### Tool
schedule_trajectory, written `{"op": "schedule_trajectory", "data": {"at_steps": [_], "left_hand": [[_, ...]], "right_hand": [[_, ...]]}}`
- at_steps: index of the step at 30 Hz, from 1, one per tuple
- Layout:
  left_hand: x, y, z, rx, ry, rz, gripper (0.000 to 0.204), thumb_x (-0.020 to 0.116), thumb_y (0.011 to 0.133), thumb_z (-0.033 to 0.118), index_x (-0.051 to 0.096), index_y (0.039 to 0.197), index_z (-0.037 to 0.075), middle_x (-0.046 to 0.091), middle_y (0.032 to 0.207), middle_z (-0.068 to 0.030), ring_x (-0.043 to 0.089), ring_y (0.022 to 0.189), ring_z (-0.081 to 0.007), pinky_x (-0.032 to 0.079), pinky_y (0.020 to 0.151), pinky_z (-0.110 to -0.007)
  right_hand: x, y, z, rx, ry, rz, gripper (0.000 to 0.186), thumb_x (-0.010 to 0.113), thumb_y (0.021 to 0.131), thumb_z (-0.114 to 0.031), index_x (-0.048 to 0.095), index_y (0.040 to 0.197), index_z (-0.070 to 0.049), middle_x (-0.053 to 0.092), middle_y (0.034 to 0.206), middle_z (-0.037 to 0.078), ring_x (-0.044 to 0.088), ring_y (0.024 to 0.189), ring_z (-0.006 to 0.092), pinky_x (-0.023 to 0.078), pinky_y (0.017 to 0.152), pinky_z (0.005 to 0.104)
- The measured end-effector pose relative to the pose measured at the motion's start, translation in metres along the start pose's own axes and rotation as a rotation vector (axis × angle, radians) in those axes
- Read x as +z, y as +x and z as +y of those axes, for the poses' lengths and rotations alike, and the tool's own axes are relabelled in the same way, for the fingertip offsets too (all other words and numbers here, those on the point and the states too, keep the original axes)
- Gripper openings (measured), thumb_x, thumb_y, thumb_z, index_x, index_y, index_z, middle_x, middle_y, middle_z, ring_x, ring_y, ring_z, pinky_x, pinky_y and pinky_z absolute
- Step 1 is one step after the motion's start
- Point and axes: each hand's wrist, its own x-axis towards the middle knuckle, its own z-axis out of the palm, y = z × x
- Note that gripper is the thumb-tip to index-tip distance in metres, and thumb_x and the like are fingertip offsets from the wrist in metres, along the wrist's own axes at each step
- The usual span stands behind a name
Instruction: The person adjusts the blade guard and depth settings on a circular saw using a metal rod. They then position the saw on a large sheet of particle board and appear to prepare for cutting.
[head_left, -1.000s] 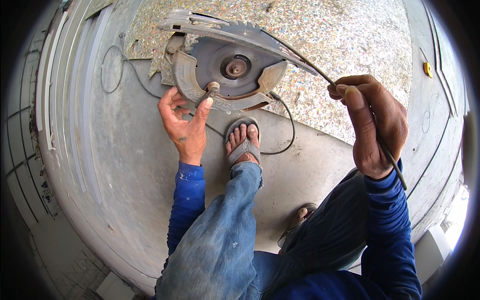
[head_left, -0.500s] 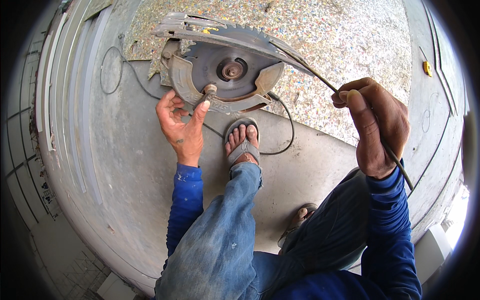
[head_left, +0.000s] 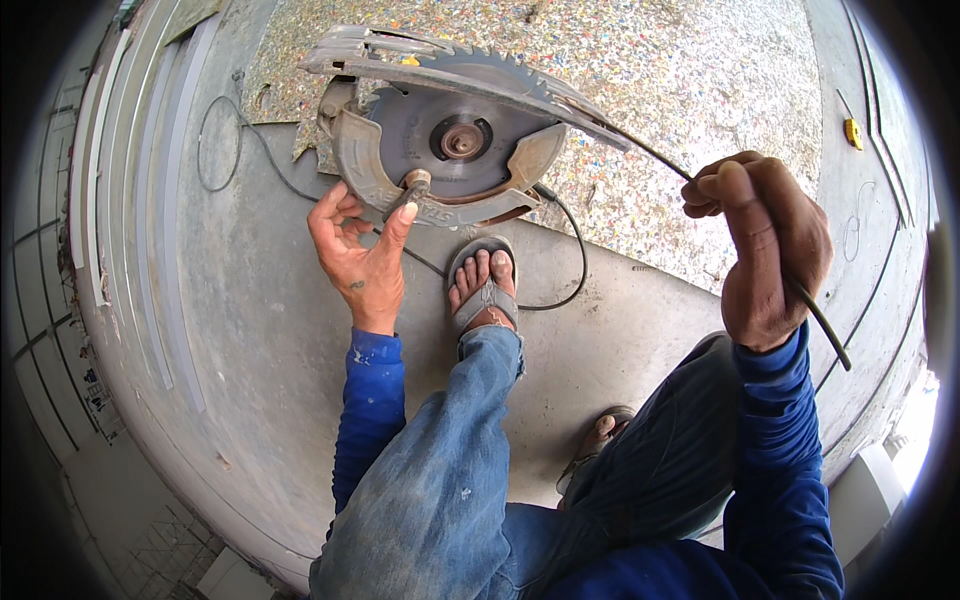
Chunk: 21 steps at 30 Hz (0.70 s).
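A circular saw (head_left: 455,200) lies tipped over in front of me, its round toothed blade (head_left: 410,140) facing up toward me. My left hand (head_left: 365,255) is at the near side of its metal guard, with the thumb pressed on the short guard lever (head_left: 405,196) and the fingers curled behind. To the right, my right hand (head_left: 770,245) is closed around a thin dark rod (head_left: 822,325). The rod passes through the fist and slants up-left to the right end of the saw's flat base plate (head_left: 480,88). Where its far tip ends is hard to make out.
Under the saw is a speckled multicoloured board (head_left: 700,110) on the grey floor (head_left: 270,330). A black power cord (head_left: 583,262) loops beside my sandalled foot (head_left: 485,285). Long pale strips (head_left: 165,200) lie at the left. A yellow tape measure (head_left: 853,134) is far right.
My right hand has drawn the rod a little to the right, and its far end no longer shows over the base plate near the blade. My left hand and the saw have hardly shifted.
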Motion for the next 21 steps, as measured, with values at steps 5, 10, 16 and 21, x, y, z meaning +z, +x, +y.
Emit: {"op": "schedule_trajectory", "data": {"at_steps": [5, 10, 16, 21], "left_hand": [[0.001, 0.0, -0.001, 0.004, -0.014, 0.008, 0.072, 0.089, 0.074, 0.024, 0.048, 0.13, 0.005, 0.052, 0.115, -0.0071, 0.049, 0.105, -0.0178, 0.043, 0.085, -0.033], [0.003, 0.002, 0.002, 0.01, -0.011, -0.005, 0.073, 0.089, 0.074, 0.024, 0.048, 0.131, 0.005, 0.052, 0.115, -0.0072, 0.049, 0.106, -0.018, 0.043, 0.085, -0.033], [0.004, 0.001, -0.003, 0.004, -0.017, -0.01, 0.073, 0.089, 0.074, 0.022, 0.047, 0.131, 0.004, 0.051, 0.116, -0.0078, 0.048, 0.106, -0.0171, 0.045, 0.085, -0.032], [0.0, 0.002, -0.001, 0.012, -0.015, -0.021, 0.072, 0.089, 0.075, 0.021, 0.046, 0.131, 0.004, 0.051, 0.117, -0.008, 0.048, 0.105, -0.0166, 0.045, 0.085, -0.031]], "right_hand": [[0.001, -0.001, -0.012, -0.038, 0.021, 0.098, 0.027, 0.048, 0.103, -0.013, 0.064, 0.097, 0.009, 0.07, 0.092, 0.021, 0.071, 0.081, 0.0253, 0.056, 0.07, 0.0319], [0.011, 0.001, -0.013, -0.164, -0.021, -0.06, 0.013, 0.06, 0.094, -0.006, 0.065, 0.094, 0.007, 0.069, 0.09, 0.02, 0.072, 0.082, 0.028, 0.056, 0.07, 0.0321], [0.019, 0.002, -0.005, -0.192, -0.043, -0.093, 0.005, 0.067, 0.088, 0.001, 0.064, 0.089, 0.004, 0.068, 0.084, 0.017, 0.069, 0.072, 0.0279, 0.054, 0.065, 0.0313], [0.017, 0.004, -0.009, -0.186, -0.038, -0.115, 0.005, 0.066, 0.086, 0.002, 0.062, 0.084, 0.004, 0.067, 0.08, 0.017, 0.067, 0.066, 0.0268, 0.052, 0.061, 0.0312]]}}
